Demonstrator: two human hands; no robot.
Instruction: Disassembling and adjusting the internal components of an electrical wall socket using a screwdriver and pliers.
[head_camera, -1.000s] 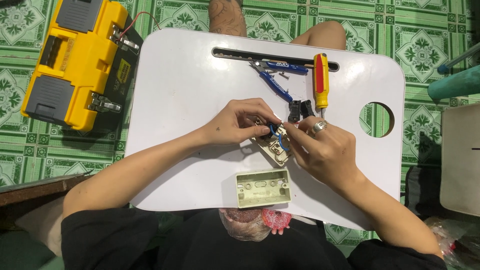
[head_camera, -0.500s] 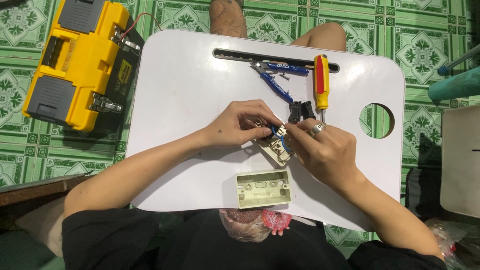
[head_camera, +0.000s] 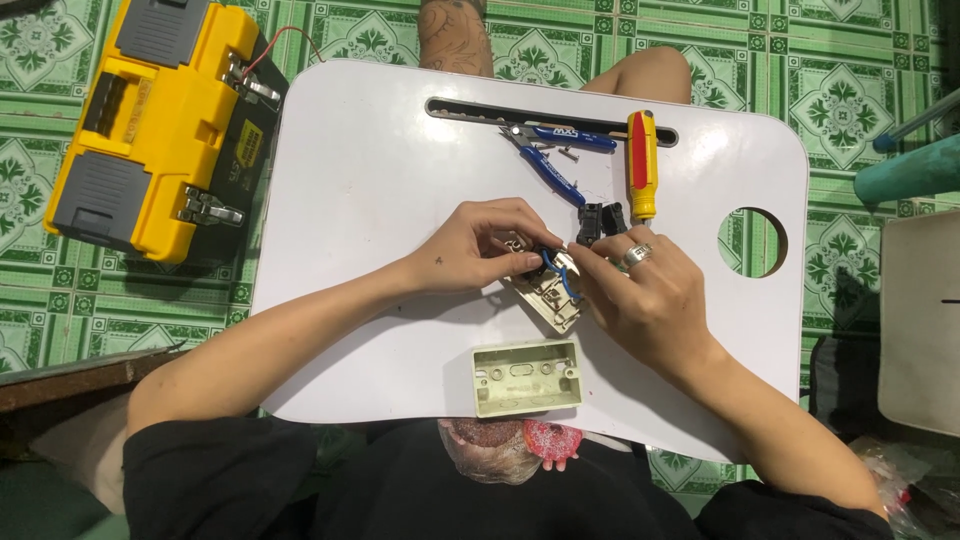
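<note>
One yellow toolbox (head_camera: 160, 120) sat on the floor left of the white worktop (head_camera: 380, 180). The left hand (head_camera: 478, 245) and right hand (head_camera: 650, 295) met at mid-worktop, fingers pinched around one cream switch (head_camera: 548, 292) with a blue wire. One empty box (head_camera: 527, 377) lay below; one pair of pliers (head_camera: 550, 150) and one screwdriver (head_camera: 641, 165) lay above.

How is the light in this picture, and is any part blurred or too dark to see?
Head view: even, soft light, with the white lap table bright but not glaring; faint shadows under the left hand and right hand; the yellow plastic toolbox and green patterned floor sharp; the small cream switch part between the fingers partly hidden; the black clothing at the bottom too dark for detail.
</note>
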